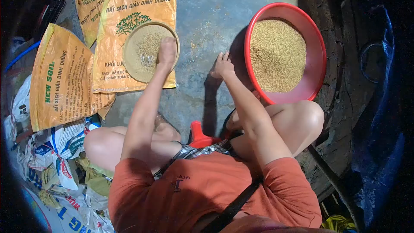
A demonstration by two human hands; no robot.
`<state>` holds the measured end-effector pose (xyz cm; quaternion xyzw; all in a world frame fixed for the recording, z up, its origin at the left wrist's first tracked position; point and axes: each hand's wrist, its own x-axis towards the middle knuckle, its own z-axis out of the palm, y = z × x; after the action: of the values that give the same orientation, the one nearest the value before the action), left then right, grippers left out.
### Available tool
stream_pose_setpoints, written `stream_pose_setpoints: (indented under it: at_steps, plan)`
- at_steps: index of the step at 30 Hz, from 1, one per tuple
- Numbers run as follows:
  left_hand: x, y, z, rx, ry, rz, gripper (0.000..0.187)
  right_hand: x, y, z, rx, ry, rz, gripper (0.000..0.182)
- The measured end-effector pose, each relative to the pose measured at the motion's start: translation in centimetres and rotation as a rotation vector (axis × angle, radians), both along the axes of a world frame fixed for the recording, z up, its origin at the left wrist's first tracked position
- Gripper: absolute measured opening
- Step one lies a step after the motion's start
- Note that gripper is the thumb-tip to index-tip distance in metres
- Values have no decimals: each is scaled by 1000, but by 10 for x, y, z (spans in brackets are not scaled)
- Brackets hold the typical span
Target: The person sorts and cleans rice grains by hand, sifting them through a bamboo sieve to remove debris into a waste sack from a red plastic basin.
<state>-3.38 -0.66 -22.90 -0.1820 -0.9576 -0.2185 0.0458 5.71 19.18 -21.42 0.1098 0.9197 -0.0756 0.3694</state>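
A shallow round tray (130, 67) with a pale rim holds a thin scatter of grain (148, 49). It sits over a yellow NEW SOIL sack (142, 0). My left hand (167, 52) is over the tray's right side, its fingers curled in and largely hidden; what they hold, if anything, does not show. Out over the concrete floor, my right hand (223, 65) has its fingers apart and nothing in them. To its right stands a big red basin (314, 67), holding a large heap of golden grain (278, 54).
More yellow sacks (62, 77) lie at the left, beside crumpled printed bags (64, 146). Between my legs is a red plastic piece (198, 134). Grain is sprinkled on the concrete floor (207, 13). A dark pole (330, 172) and blue sheeting (377, 146) are at the right.
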Motion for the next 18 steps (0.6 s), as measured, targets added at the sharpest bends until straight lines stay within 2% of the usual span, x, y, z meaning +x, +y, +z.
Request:
stream_pose_setpoints:
  at_steps: [1,2,3,5,6,8,10,12,14,16,18]
  plan:
    - [2,-11,1,4,-33,91,17,0,2,0,-16,-2,0,89]
    - [3,-17,2,-34,-150,116,24,0,7,-24,-33,26,-23,91]
    - [7,-16,-2,-36,-146,118,24,0,7,-21,-35,29,-21,91]
    - [15,1,-12,-63,210,-114,31,0,7,-10,-45,-3,-2,92]
    - [22,15,-5,10,31,-165,36,2,8,-19,-44,-5,-4,92]
    - [30,41,-12,65,-28,-186,37,3,10,-46,-30,120,-1,88]
    - [34,49,-23,123,-84,-203,39,1,8,-30,-29,49,8,91]
    - [38,52,-37,-144,71,-241,42,0,5,-13,-28,-20,10,95]
    - [46,47,-50,-77,54,-259,38,1,3,-5,-5,-20,62,90]
    - [46,42,-48,-21,40,-274,34,1,1,-28,3,22,17,86]
    - [41,38,-41,-9,-126,-323,18,1,1,-42,8,65,-23,83]
